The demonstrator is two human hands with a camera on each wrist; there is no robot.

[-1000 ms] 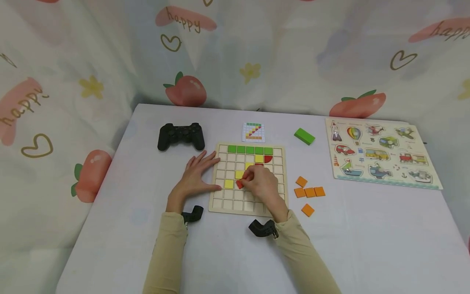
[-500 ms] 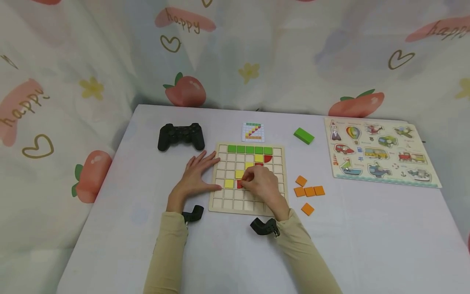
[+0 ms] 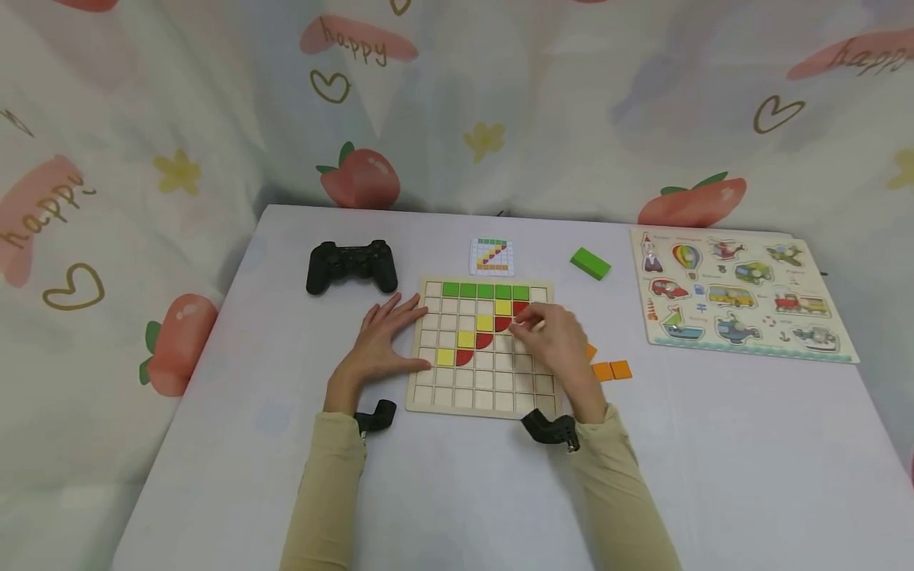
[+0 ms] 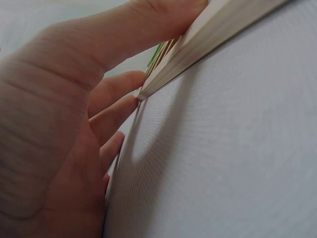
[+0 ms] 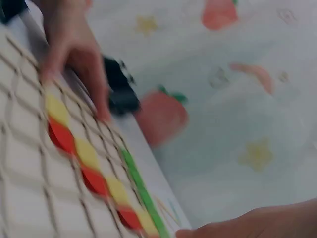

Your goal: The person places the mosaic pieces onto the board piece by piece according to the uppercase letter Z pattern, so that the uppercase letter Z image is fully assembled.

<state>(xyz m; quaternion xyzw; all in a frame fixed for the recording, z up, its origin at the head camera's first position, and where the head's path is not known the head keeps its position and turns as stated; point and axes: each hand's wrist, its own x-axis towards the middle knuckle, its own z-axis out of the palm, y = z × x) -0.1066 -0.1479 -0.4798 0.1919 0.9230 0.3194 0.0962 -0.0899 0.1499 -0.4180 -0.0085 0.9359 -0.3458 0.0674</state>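
Note:
A wooden grid board point(image 3: 483, 400) lies flat on the table. Along its far row sit several green square tiles point(image 3: 486, 292). Yellow square tiles point(image 3: 466, 339) form a diagonal, each with a red quarter-round tile point(image 3: 464, 358) on its right. My left hand point(image 3: 378, 345) spreads its fingers at the board's left edge, thumb and fingertips touching the rim; the left wrist view shows the thumb point(image 4: 148, 20) on that rim. Over the board's right side is my right hand point(image 3: 553, 341), fingers loosely bent, no tile visible in them. It partly covers the topmost red tile.
Orange square tiles point(image 3: 612, 370) lie right of the board, some hidden behind the right hand and wrist. Behind the board are a small pattern card point(image 3: 492, 257), a green block point(image 3: 590, 263) and a black game controller point(image 3: 352, 267). A vehicle picture puzzle point(image 3: 743, 293) lies far right.
The red tile that my right hand pinched now lies in its cell beside the lowest yellow tile. That hand has moved right and away from it. The left hand stayed put.

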